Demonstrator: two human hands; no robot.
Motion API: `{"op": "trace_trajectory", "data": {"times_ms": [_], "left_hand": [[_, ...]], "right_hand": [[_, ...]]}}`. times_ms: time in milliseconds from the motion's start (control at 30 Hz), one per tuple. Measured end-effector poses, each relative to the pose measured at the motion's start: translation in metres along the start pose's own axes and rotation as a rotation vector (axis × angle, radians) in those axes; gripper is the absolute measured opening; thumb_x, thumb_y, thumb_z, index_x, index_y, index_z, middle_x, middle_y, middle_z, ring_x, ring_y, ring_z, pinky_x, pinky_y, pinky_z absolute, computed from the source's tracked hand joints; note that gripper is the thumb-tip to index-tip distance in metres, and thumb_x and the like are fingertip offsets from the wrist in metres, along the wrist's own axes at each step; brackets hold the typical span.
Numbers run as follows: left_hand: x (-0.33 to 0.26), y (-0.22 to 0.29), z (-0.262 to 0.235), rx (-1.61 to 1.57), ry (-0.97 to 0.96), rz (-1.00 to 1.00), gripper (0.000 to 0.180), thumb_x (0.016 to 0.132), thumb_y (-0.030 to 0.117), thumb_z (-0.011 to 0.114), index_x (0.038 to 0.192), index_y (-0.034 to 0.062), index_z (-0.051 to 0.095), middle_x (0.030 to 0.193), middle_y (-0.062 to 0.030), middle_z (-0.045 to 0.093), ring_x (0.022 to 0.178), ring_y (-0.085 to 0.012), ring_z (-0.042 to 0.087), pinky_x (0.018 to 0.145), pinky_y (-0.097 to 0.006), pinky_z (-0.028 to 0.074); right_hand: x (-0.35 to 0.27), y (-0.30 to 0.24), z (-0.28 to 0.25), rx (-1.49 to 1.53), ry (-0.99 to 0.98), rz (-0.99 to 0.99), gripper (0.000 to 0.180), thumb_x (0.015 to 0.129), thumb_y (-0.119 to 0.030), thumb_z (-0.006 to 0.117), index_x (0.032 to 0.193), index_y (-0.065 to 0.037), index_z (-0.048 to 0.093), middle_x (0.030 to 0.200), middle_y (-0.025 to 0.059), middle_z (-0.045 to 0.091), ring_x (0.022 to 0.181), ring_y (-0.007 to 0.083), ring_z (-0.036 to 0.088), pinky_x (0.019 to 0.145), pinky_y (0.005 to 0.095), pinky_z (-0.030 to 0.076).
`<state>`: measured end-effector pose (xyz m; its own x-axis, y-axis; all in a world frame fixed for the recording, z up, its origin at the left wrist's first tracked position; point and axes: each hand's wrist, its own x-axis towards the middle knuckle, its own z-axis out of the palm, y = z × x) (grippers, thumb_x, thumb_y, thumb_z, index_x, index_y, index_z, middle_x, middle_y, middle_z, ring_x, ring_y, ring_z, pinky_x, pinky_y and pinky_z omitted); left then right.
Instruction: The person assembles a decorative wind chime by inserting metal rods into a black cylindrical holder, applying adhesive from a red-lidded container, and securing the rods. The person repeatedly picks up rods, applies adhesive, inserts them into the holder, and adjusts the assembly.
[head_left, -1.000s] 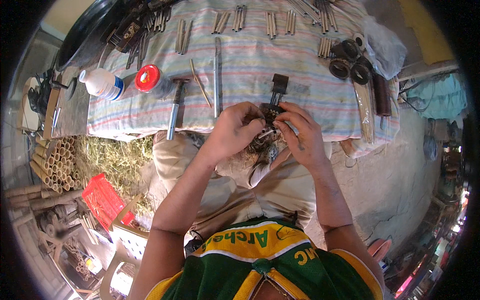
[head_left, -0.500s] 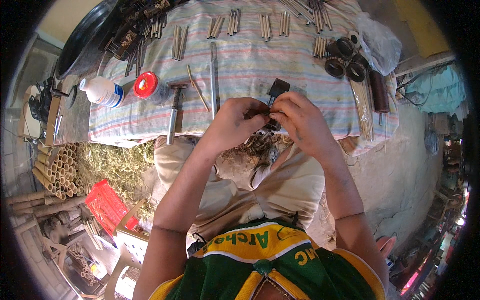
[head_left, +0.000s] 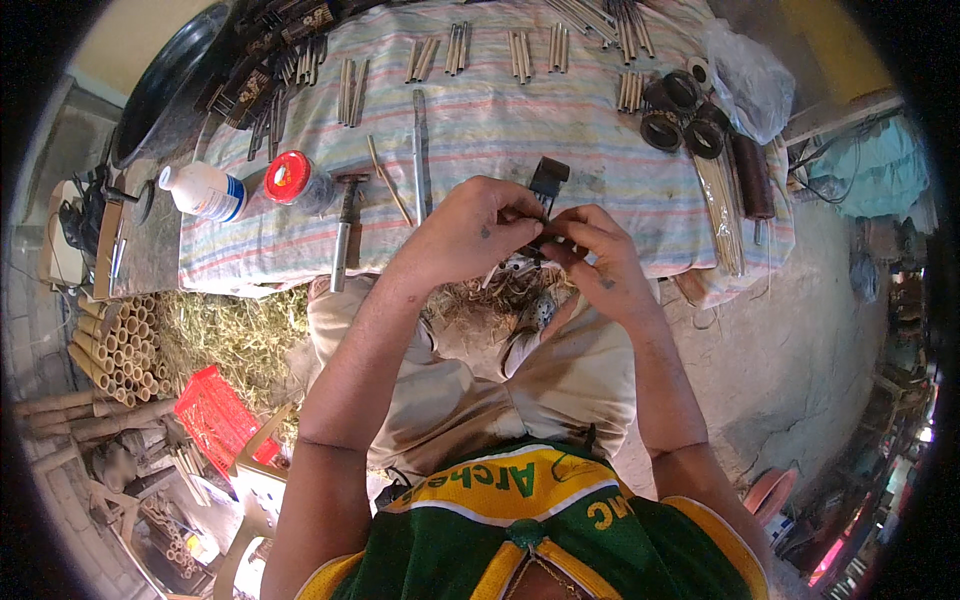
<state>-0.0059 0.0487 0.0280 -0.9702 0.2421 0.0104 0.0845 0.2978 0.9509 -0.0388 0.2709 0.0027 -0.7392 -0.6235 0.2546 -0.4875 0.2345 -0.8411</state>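
Observation:
Over the near edge of the cloth-covered table, my left hand [head_left: 475, 228] and my right hand [head_left: 602, 258] meet, fingertips pinched close together. Between them is a small dark piece, mostly covered by the fingers, so its kind is unclear. Just beyond the fingertips a short dark-brown cylinder [head_left: 550, 174] lies on the cloth; whether it is joined to the held piece cannot be made out. To the left of my hands are a long metal strip [head_left: 419, 150], a thin wooden stick [head_left: 390, 180] and a hammer [head_left: 343, 232] with a metal handle.
A red-lidded jar [head_left: 289, 176] and a white bottle [head_left: 205, 192] stand at the left. Metal tubes [head_left: 351, 92] lie in small groups along the far side. At right are dark rings [head_left: 661, 130], a plastic bag [head_left: 750, 82], a brown cylinder [head_left: 750, 178] and thin sticks [head_left: 716, 218].
My left hand has turned over, its back now facing up, and shifted slightly. The right hand has dropped a little and its fingers have bent differently. Fingertips stay together around the small dark piece.

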Motion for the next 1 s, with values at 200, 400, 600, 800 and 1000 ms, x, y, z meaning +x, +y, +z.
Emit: {"op": "trace_trajectory", "data": {"times_ms": [200, 400, 600, 800, 1000], "left_hand": [[-0.002, 0.016, 0.002, 0.097, 0.018, 0.052, 0.017, 0.090, 0.007, 0.066, 0.101, -0.0049, 0.069, 0.084, -0.0123, 0.071, 0.077, -0.0131, 0.064, 0.072, -0.030, 0.053], [-0.013, 0.014, -0.018, 0.167, 0.138, 0.083, 0.018, 0.089, 0.008, 0.068, 0.102, -0.0049, 0.068, 0.082, -0.0142, 0.071, 0.075, -0.0170, 0.067, 0.070, -0.032, 0.053], [0.002, -0.043, -0.076, 0.498, 0.578, -0.014, 0.022, 0.084, 0.012, 0.068, 0.099, -0.0046, 0.068, 0.082, -0.0246, 0.070, 0.082, -0.0390, 0.071, 0.072, -0.044, 0.055], [0.045, -0.084, -0.070, 0.900, 0.546, -0.299, 0.042, 0.081, 0.025, 0.073, 0.112, -0.0029, 0.065, 0.093, -0.0257, 0.071, 0.089, -0.0410, 0.070, 0.079, -0.046, 0.055], [-0.002, -0.052, -0.062, 0.156, 0.500, -0.083, 0.036, 0.086, 0.013, 0.065, 0.117, -0.0050, 0.064, 0.078, -0.0101, 0.069, 0.069, -0.0173, 0.067, 0.061, -0.033, 0.052]], "right_hand": [[0.007, 0.012, 0.010, -0.061, -0.046, -0.041, 0.029, 0.079, -0.001, 0.071, 0.107, 0.000, 0.068, 0.107, 0.0164, 0.058, 0.100, 0.0345, 0.059, 0.087, 0.0390, 0.050], [0.019, -0.003, 0.005, -0.099, -0.059, -0.102, 0.020, 0.082, -0.002, 0.070, 0.101, 0.001, 0.069, 0.110, 0.0140, 0.061, 0.104, 0.0341, 0.060, 0.090, 0.0411, 0.050], [0.029, -0.011, -0.005, -0.339, -0.190, -0.256, 0.018, 0.086, -0.012, 0.070, 0.100, 0.000, 0.069, 0.103, 0.0154, 0.067, 0.103, 0.0352, 0.062, 0.089, 0.0449, 0.052], [0.029, -0.008, -0.002, -0.435, -0.176, -0.286, 0.017, 0.089, -0.010, 0.067, 0.103, -0.001, 0.068, 0.105, 0.0151, 0.069, 0.100, 0.0350, 0.065, 0.086, 0.0445, 0.053], [0.027, -0.002, -0.004, -0.378, -0.192, -0.259, 0.020, 0.090, -0.013, 0.066, 0.106, -0.003, 0.061, 0.098, 0.0162, 0.066, 0.097, 0.0379, 0.063, 0.083, 0.0466, 0.052]]}}
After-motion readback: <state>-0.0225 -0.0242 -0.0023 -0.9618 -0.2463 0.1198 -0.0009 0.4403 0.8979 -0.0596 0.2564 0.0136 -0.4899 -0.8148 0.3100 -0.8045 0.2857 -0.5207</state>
